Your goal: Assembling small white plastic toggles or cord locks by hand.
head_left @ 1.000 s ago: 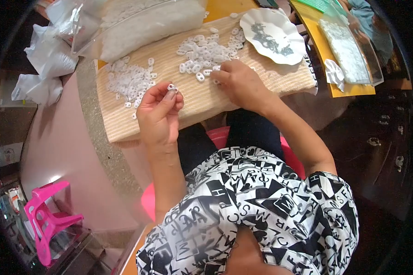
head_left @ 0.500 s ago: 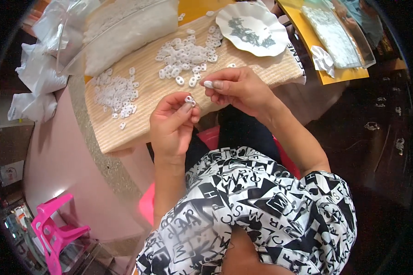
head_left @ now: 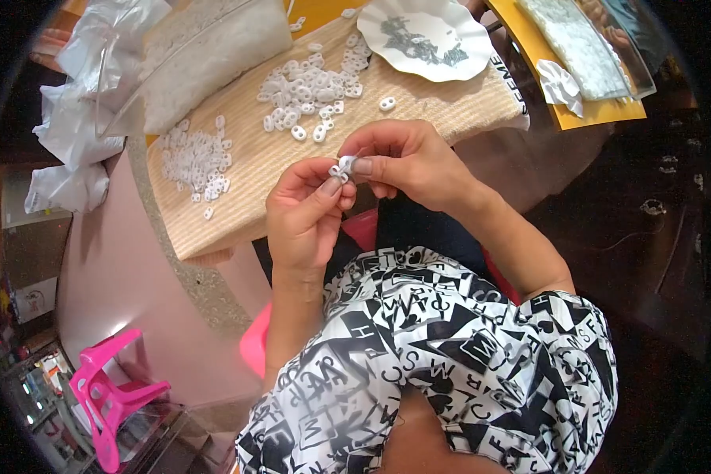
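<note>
In front of me, my left hand pinches a small white plastic piece with holes between thumb and fingertips. My right hand grips another small white plastic piece, its fingertips almost against the left hand's. The two pieces meet or overlap, and the fingers partly cover them. Beyond the hands, a heap of white two-holed oval pieces lies on the wood-patterned work surface. Farther left is a second heap of smaller white pieces. At the back right, a white scalloped plate holds small grey metal pieces.
A clear bag of white pieces stands at the back left, beside grey-white plastic bags. On the right, a yellow surface bears another filled bag and crumpled white paper. A pink stool stands lower left.
My hands have come together, and the right hand's piece now meets the left hand's piece. Earlier the two were apart. The view has shifted slightly.
</note>
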The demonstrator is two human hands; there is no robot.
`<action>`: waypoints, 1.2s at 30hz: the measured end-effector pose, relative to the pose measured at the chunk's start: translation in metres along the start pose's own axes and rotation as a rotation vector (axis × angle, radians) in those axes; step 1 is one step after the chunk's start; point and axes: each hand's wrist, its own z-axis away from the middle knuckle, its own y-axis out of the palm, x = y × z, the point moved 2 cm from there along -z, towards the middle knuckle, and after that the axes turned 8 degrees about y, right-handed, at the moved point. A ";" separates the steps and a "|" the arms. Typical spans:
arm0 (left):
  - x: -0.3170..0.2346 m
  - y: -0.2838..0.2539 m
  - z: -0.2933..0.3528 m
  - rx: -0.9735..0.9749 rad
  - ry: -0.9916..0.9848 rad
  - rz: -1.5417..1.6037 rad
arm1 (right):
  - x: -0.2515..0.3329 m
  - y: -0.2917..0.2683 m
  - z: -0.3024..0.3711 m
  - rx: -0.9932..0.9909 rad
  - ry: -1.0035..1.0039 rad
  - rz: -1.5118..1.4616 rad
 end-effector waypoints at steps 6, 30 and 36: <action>0.000 0.001 0.002 0.029 0.029 -0.032 | 0.001 -0.006 0.001 0.120 0.016 -0.105; 0.002 0.001 0.002 -0.019 0.045 0.007 | -0.011 0.005 0.002 -0.060 0.029 -0.147; 0.002 0.000 0.002 -0.012 0.035 0.026 | -0.011 0.006 0.001 -0.102 -0.047 -0.035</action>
